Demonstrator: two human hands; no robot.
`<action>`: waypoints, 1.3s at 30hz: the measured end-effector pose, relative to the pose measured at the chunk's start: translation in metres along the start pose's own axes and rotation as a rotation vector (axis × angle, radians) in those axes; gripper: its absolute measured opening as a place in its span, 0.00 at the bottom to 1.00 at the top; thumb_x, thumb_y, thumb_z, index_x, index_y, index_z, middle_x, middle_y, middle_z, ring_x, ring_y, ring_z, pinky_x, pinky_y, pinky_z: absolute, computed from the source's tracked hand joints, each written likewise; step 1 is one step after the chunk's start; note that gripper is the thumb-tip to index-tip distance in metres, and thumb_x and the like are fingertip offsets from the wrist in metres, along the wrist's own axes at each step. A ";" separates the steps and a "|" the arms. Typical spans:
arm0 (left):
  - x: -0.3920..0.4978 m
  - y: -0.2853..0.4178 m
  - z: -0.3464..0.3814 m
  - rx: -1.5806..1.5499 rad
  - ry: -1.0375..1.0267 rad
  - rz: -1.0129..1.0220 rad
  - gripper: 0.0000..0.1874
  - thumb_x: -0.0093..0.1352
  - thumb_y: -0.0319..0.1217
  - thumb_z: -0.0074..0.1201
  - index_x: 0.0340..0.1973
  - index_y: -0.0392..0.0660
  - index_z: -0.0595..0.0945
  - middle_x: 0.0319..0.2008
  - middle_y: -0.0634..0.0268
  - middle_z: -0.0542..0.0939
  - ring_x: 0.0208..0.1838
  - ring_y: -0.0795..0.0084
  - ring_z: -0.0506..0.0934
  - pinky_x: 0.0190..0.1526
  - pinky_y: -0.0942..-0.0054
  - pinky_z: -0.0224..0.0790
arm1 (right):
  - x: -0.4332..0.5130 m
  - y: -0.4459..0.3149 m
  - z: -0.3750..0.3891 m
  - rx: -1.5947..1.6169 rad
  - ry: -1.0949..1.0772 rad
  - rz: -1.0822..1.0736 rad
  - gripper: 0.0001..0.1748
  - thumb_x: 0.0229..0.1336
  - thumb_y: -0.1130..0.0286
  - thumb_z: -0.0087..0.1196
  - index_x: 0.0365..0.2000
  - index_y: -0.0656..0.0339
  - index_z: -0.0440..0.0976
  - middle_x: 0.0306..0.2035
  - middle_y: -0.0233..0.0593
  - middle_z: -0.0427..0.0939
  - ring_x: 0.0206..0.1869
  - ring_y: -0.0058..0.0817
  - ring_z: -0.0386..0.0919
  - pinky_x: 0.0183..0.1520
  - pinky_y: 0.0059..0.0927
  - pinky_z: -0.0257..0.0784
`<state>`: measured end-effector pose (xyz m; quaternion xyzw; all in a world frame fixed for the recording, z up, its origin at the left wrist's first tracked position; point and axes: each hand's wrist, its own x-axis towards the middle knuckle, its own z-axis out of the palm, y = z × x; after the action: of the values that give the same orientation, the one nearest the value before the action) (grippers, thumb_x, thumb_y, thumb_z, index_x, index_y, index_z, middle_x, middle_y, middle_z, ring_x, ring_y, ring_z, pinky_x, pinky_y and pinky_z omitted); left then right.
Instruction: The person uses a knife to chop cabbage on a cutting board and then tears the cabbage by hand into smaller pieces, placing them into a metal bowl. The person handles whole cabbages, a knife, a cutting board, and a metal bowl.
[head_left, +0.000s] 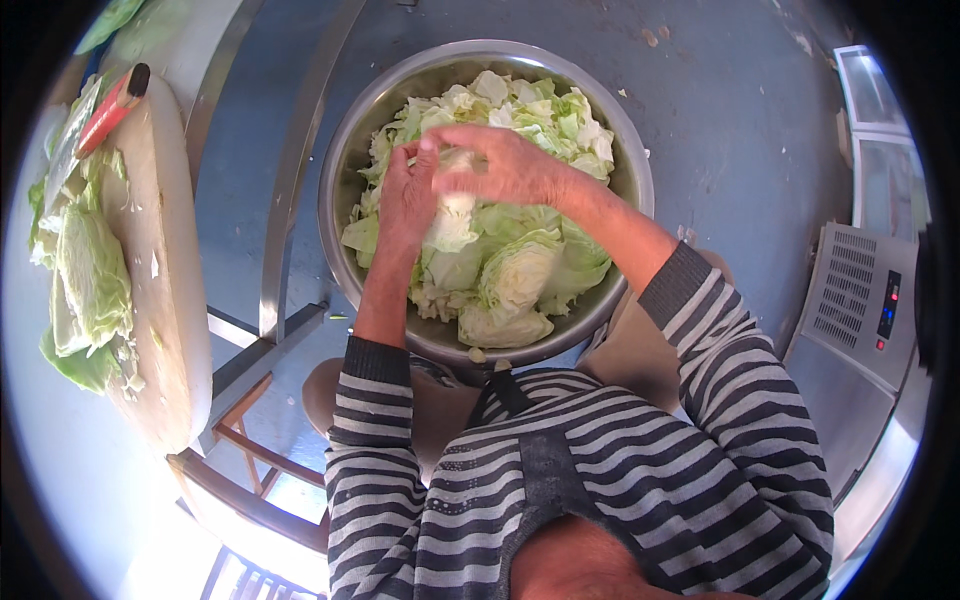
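Over a large steel bowl (639, 195) of cabbage, my two hands meet near its left middle. My left hand (410, 191) is raised with its thumb and fingertips close together, touching or nearly touching the fingers of my right hand (499, 165). The right hand is blurred, its fingers bent and reaching left. A pale piece of cabbage (454, 217) shows just below and between the hands; whether either holds it I cannot tell. Torn cabbage leaves (555, 112) fill the far side of the bowl. Larger cabbage chunks (517, 274) lie at its near side.
On the left table, a thick cutting board (169, 300) bears a cut cabbage piece (90, 274) and a cleaver with a red handle (112, 112). Metal table legs (289, 187) stand between board and bowl. A wooden chair (262, 457) is at lower left, a steel appliance (847, 300) at right.
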<state>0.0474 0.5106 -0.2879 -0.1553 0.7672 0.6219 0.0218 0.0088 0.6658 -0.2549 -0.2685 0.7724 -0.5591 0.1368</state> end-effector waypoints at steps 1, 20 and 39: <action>0.003 -0.001 -0.002 -0.029 0.007 -0.045 0.30 0.71 0.55 0.43 0.44 0.37 0.75 0.39 0.63 0.76 0.39 0.75 0.71 0.43 0.76 0.64 | -0.001 -0.001 -0.001 -0.030 -0.030 0.012 0.31 0.54 0.46 0.56 0.46 0.64 0.75 0.44 0.51 0.76 0.46 0.43 0.76 0.50 0.39 0.71; -0.021 -0.006 0.032 -0.097 0.325 0.206 0.16 0.65 0.36 0.59 0.36 0.33 0.80 0.28 0.66 0.79 0.32 0.79 0.72 0.35 0.77 0.67 | -0.005 0.019 0.027 -0.030 0.322 0.147 0.12 0.58 0.69 0.43 0.31 0.69 0.70 0.24 0.50 0.74 0.31 0.37 0.75 0.35 0.34 0.69; -0.011 0.002 0.000 -0.971 -0.169 -0.283 0.18 0.65 0.43 0.53 0.42 0.42 0.78 0.34 0.62 0.81 0.36 0.70 0.79 0.36 0.73 0.75 | 0.005 0.035 -0.035 1.343 -0.109 0.497 0.16 0.55 0.62 0.50 0.34 0.67 0.76 0.31 0.40 0.80 0.32 0.30 0.79 0.37 0.33 0.78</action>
<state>0.0570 0.5137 -0.2831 -0.1990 0.3568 0.9080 0.0929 -0.0221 0.6985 -0.2756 0.0298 0.2922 -0.8518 0.4338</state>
